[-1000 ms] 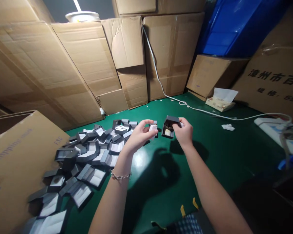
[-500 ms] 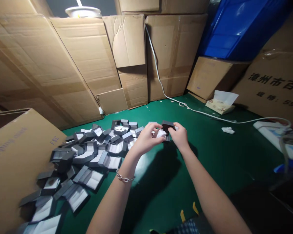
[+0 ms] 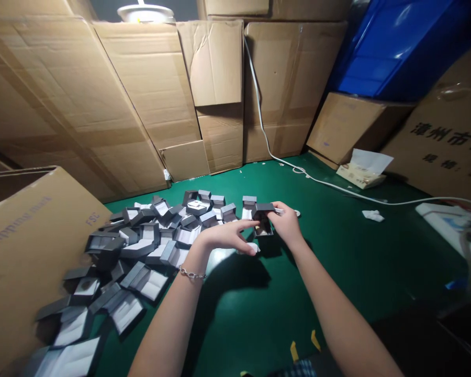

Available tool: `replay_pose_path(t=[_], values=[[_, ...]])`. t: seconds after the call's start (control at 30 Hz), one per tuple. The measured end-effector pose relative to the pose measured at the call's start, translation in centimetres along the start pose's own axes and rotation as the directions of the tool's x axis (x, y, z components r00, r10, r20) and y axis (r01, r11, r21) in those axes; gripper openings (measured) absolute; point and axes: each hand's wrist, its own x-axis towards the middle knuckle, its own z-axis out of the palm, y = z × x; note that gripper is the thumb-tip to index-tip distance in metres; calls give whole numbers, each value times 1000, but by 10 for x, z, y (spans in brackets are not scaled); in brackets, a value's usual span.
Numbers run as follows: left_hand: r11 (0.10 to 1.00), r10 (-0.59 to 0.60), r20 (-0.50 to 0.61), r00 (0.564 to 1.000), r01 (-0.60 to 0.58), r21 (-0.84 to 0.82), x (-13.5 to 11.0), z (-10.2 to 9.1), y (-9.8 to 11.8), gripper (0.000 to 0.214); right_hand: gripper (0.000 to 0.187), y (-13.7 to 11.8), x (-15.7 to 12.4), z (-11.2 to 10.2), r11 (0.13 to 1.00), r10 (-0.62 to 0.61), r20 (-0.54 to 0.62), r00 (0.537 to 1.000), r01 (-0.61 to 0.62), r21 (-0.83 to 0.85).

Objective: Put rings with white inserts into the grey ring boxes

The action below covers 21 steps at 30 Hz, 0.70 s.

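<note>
A small dark hinged jewellery box stands with its lid raised, gripped near the lid by my right hand. White padding or paper shows at this hand's fingers. Inside the box lies something small that I cannot make out. My left hand is open at the box's left, its index finger reaching to the opening and its thumb apart below. Beside that thumb is a crumpled white piece, partly hidden by the hand; whether it rests on the table cannot be told. Another open box stands just behind.
Many open dark boxes with white linings are heaped at the left, against a large carton. A white cable crosses the green table. A tissue pack and crumpled tissue lie right. Cartons form the back wall.
My left hand has drawn back and down from the box, and its fingers have spread from around the white piece. The box interior shows more. The view has shifted slightly.
</note>
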Motion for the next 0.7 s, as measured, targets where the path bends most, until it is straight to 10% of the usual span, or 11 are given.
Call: replay_pose_path(t=[0.27,0.7], values=[[996,-29,193,981,44,-78,8,7,-7,79,52,3,5,-2,996,79,-31,996,-78,32],[935,-67,-89,994,94,341,12,28,-8,46,52,11,9,3,987,145,91,985,-137,-90]])
